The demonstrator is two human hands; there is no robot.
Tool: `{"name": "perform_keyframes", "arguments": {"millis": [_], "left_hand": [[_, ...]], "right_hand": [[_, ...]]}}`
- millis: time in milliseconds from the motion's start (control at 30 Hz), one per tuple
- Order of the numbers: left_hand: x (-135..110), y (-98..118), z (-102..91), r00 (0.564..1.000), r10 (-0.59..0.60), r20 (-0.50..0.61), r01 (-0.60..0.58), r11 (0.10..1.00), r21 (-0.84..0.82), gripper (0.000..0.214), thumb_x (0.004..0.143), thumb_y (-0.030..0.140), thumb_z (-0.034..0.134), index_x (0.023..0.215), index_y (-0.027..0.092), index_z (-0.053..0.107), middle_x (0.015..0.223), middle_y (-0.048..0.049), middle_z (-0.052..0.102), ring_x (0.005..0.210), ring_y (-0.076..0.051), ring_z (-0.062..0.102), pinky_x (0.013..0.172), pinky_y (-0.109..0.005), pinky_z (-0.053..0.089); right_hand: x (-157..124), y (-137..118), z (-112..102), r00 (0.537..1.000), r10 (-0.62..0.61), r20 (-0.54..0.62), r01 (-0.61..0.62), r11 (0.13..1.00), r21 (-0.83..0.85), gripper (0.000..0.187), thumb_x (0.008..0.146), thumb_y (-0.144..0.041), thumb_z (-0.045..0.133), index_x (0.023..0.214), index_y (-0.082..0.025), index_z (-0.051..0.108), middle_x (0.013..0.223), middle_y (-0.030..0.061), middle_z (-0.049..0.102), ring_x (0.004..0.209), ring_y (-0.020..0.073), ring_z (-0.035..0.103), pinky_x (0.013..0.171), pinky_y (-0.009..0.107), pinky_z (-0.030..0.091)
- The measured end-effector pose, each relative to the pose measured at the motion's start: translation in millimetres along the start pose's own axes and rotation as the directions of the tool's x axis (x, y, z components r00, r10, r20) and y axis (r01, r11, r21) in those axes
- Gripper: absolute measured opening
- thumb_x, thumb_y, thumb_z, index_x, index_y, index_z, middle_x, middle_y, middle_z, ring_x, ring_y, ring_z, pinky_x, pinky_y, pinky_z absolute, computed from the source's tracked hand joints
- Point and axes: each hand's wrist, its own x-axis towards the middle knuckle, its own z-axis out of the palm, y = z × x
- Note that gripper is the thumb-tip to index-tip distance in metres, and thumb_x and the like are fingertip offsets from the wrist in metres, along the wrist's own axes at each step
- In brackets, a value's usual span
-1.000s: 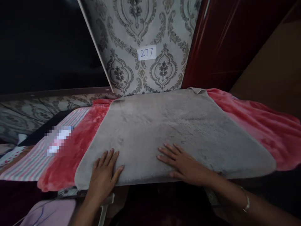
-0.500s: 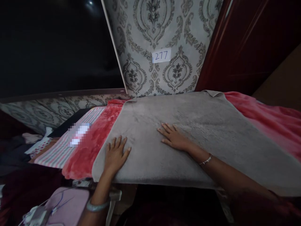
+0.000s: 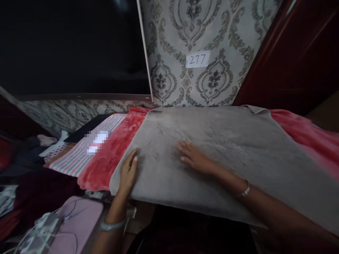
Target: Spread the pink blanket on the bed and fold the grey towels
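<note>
A grey plush cloth (image 3: 169,183) lies spread over the table in front of me, its two far corners folded over. At its left edge is my left hand (image 3: 128,173), turned partly on its side, the fingers extended and holding nothing. My right hand (image 3: 194,157) is over the middle of the cloth, palm down with fingers stretched out and slightly blurred by motion. Beneath the grey cloth a red plush blanket (image 3: 106,158) shows on the left, and its pinkish-red part (image 3: 299,132) on the right.
A striped cloth (image 3: 71,160) lies left of the red blanket. A large dark screen (image 3: 79,49) stands behind it. A paper marked 277 (image 3: 197,59) is on the patterned wall. At lower left, a power strip (image 3: 43,233) with cables rests on a pink seat (image 3: 87,215).
My left hand has tilted from lying flat onto its side at the cloth's left edge. My right hand is blurred but stays over the middle. The view has shifted slightly left.
</note>
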Motion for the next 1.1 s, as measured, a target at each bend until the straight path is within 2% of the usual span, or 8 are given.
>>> {"name": "perform_keyframes", "arguments": {"millis": [167, 300, 533, 600, 700, 833, 933, 1100], "left_hand": [[-3.6, -3.7, -4.3, 0.977, -0.161, -0.142, 0.091, 0.910, -0.404, 0.064, 0.093, 0.064, 0.048, 0.136, 0.019, 0.061, 0.148, -0.0132, 0.056, 0.140, -0.026, 0.050, 0.122, -0.046, 0.033], [0.2, -10.8, -8.0, 0.960, -0.223, -0.168, 0.058, 0.749, -0.660, 0.068, 0.090, 0.070, 0.048, 0.138, 0.022, 0.059, 0.151, -0.0151, 0.053, 0.141, -0.027, 0.048, 0.119, -0.048, 0.037], [1.7, -13.8, -21.0, 0.959, -0.266, -0.101, 0.073, 0.571, -0.817, 0.069, 0.091, 0.074, 0.036, 0.133, 0.025, 0.060, 0.146, -0.0155, 0.057, 0.141, -0.027, 0.048, 0.120, -0.052, 0.035], [1.9, -14.7, -22.2, 0.955, -0.285, -0.084, 0.076, 0.509, -0.857, 0.066, 0.091, 0.073, 0.039, 0.129, 0.024, 0.061, 0.145, -0.0159, 0.057, 0.140, -0.027, 0.049, 0.120, -0.052, 0.033], [3.0, -15.2, -21.4, 0.937, -0.339, -0.082, 0.054, 0.374, -0.926, 0.063, 0.086, 0.073, 0.050, 0.119, 0.022, 0.065, 0.139, -0.0173, 0.062, 0.138, -0.028, 0.051, 0.121, -0.052, 0.030], [4.5, -14.3, -20.1, 0.917, -0.392, -0.078, 0.028, 0.259, -0.965, 0.060, 0.082, 0.071, 0.060, 0.113, 0.020, 0.067, 0.133, -0.0181, 0.066, 0.136, -0.029, 0.053, 0.123, -0.052, 0.026], [4.6, -13.3, -20.5, 0.916, -0.394, -0.071, 0.030, 0.245, -0.969, 0.059, 0.082, 0.071, 0.061, 0.112, 0.021, 0.068, 0.133, -0.0178, 0.066, 0.135, -0.030, 0.054, 0.123, -0.052, 0.025], [3.3, -11.6, -22.4, 0.927, -0.370, -0.063, 0.039, 0.262, -0.964, 0.060, 0.081, 0.071, 0.062, 0.114, 0.022, 0.069, 0.134, -0.0168, 0.065, 0.137, -0.030, 0.052, 0.122, -0.052, 0.025]], "right_hand": [[60.2, 11.5, 17.2, 0.986, 0.163, -0.045, -0.169, 0.962, -0.213, 0.066, 0.103, -0.056, 0.037, 0.161, -0.025, 0.030, 0.166, 0.0132, 0.017, 0.153, 0.0351, 0.015, 0.121, 0.062, 0.018], [51.5, -43.2, 40.6, 0.978, -0.162, 0.130, 0.179, 0.975, -0.135, 0.067, 0.101, -0.060, 0.043, 0.160, -0.029, 0.032, 0.166, 0.0115, 0.016, 0.154, 0.0330, 0.011, 0.122, 0.060, 0.012], [15.9, -100.0, 52.9, 0.778, -0.597, 0.197, 0.511, 0.783, 0.354, 0.062, 0.100, -0.065, 0.039, 0.155, -0.036, 0.040, 0.163, 0.0006, 0.030, 0.153, 0.0224, 0.018, 0.126, 0.046, 0.012], [35.8, -85.0, 44.0, 0.852, -0.509, 0.121, 0.443, 0.825, 0.352, 0.063, 0.103, -0.060, 0.034, 0.157, -0.026, 0.039, 0.162, 0.0051, 0.032, 0.152, 0.0198, 0.024, 0.125, 0.040, 0.017], [81.8, -50.9, 28.7, 0.991, -0.130, 0.031, 0.126, 0.985, 0.117, 0.063, 0.106, -0.047, 0.033, 0.159, -0.015, 0.032, 0.165, 0.0134, 0.023, 0.154, 0.0247, 0.017, 0.125, 0.043, 0.016], [121.0, -33.3, 26.0, 0.990, 0.138, 0.018, -0.133, 0.978, -0.163, 0.064, 0.104, -0.046, 0.040, 0.161, -0.019, 0.029, 0.166, 0.0145, 0.016, 0.153, 0.0344, 0.014, 0.123, 0.057, 0.017], [116.9, -57.2, 40.7, 0.990, -0.087, 0.107, 0.106, 0.977, -0.184, 0.061, 0.103, -0.052, 0.043, 0.159, -0.028, 0.034, 0.166, 0.0089, 0.019, 0.154, 0.0342, 0.012, 0.122, 0.061, 0.014], [71.1, -111.4, 70.5, 0.855, -0.465, 0.230, 0.458, 0.885, 0.087, 0.068, 0.100, -0.059, 0.048, 0.159, -0.028, 0.034, 0.166, 0.0064, 0.019, 0.154, 0.0312, 0.011, 0.123, 0.059, 0.012]]}}
